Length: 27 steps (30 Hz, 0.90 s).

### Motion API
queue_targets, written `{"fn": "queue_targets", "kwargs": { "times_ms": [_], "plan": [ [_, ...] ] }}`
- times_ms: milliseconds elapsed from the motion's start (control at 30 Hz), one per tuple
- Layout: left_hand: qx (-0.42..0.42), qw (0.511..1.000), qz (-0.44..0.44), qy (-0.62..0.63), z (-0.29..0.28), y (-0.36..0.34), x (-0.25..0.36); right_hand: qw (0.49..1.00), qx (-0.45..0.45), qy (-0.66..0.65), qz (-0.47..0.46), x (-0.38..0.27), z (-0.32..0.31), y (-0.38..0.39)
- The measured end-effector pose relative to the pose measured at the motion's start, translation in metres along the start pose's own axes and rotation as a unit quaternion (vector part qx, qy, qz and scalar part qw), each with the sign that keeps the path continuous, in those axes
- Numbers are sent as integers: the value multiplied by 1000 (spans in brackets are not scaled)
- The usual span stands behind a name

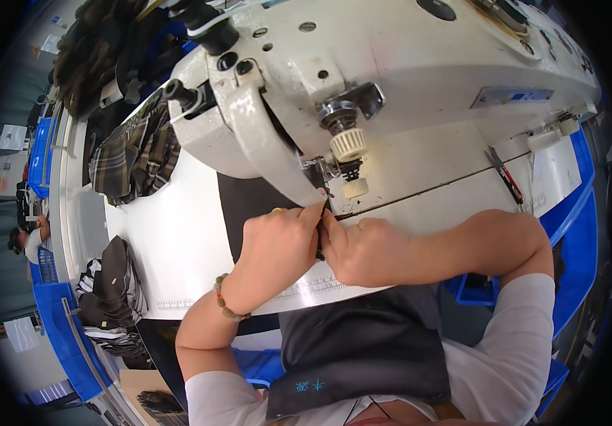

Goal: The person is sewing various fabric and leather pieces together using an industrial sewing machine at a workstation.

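My hands at the sewing machine (419, 92).
My left hand (281, 245) and right hand (368, 250) meet, fingertips pinching the dark cloth (244, 197), which lies on the white table (171, 245) below the needle end.

From the left hand (277, 245), bench (174, 245) room lets a hand pass at 9 o'clock, between plaid cloth (132, 160) at 10 and piled garments (114, 280) past 8. The sewing machine (412, 78) blocks 11 to 2.
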<state>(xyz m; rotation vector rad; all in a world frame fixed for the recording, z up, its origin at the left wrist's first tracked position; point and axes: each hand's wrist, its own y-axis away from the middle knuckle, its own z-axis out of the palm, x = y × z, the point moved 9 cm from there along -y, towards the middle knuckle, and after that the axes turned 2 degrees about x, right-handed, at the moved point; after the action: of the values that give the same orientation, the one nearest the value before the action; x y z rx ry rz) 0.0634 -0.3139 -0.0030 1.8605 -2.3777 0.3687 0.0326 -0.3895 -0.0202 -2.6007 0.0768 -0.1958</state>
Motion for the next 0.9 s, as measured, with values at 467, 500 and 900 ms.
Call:
{"fn": "queue_targets", "kwargs": {
  "times_ms": [467, 500, 900],
  "plan": [
    [61, 976, -61, 202, -39, -2, -29, 1000, 26, 15, -3, 19, -4, -7],
    [58, 976, -59, 203, -37, 0, -29, 999, 29, 37, -22, 14, -8, -7],
    [-18, 998, 31, 55, -9, 6, 6, 998, -51, -27, -14, -8, -7, 2]
  ]
}}
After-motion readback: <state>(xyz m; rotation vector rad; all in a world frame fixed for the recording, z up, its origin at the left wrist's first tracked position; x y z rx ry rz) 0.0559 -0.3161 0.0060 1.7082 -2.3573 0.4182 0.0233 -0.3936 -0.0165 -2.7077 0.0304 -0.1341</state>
